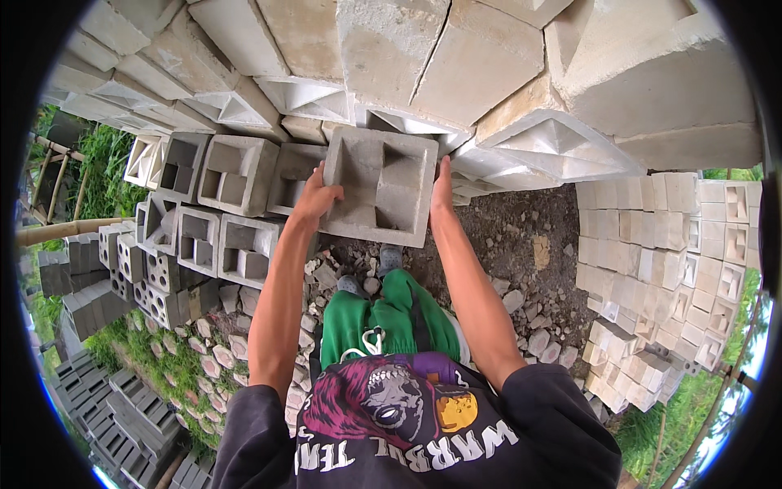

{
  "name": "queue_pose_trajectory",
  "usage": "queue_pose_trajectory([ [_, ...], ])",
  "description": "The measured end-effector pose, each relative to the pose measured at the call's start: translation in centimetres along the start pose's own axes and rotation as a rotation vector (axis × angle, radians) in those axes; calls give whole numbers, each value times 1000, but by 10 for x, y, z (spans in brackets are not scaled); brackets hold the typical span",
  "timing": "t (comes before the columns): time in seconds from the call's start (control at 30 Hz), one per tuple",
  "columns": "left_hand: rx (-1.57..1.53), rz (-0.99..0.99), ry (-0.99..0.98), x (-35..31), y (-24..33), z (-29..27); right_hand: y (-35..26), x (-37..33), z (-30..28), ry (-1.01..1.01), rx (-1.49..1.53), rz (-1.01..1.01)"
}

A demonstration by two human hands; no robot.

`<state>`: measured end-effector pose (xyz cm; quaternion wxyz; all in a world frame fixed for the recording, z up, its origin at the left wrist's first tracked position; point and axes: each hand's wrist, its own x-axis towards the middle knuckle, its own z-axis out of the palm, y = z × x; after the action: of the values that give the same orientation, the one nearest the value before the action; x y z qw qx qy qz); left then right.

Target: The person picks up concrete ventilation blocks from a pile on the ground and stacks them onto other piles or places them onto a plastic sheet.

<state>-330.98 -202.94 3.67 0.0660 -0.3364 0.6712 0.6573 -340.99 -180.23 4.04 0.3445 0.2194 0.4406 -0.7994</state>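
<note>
White lettering (486, 439) across dark shirt (401, 438)

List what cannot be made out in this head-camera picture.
In the head view:
Held hollow concrete block: far face, turned away.
Block left of it: right side, covered by held block, left hand.
Left shoe: heel, under green trousers.
Lower-left grey block stack: outer end, cut off.

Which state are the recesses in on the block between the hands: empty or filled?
Empty: the block between left hand and right hand shows bare grey recesses, no fill visible.
</note>
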Motion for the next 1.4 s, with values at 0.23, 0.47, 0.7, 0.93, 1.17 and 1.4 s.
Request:
queue_pose_trajectory([
  [0.23, -37, 24, -194, -2, 32, 6, -3, 7, -2, 17, 28, -72],
  [0.47, -396, -257, -372, 10, 30, -8, 7, -35, -6, 54, -409, -153],
  [0.7, -338, -204, -401, 17, 31, 5, 19, -46, -13, 36, -506, -160],
  [0.93, -306, -189, -360, 21, 27, 6, 23, -47, -17, 27, -422, -158],
  [1.17, -238, -161, -360, 20, 29, 7, 21, -45, -21, 50, -458, -121],
  [1.4, -178, -115, -382, 19, 28, 6, 21, -46, -18, 76, -403, -142],
])
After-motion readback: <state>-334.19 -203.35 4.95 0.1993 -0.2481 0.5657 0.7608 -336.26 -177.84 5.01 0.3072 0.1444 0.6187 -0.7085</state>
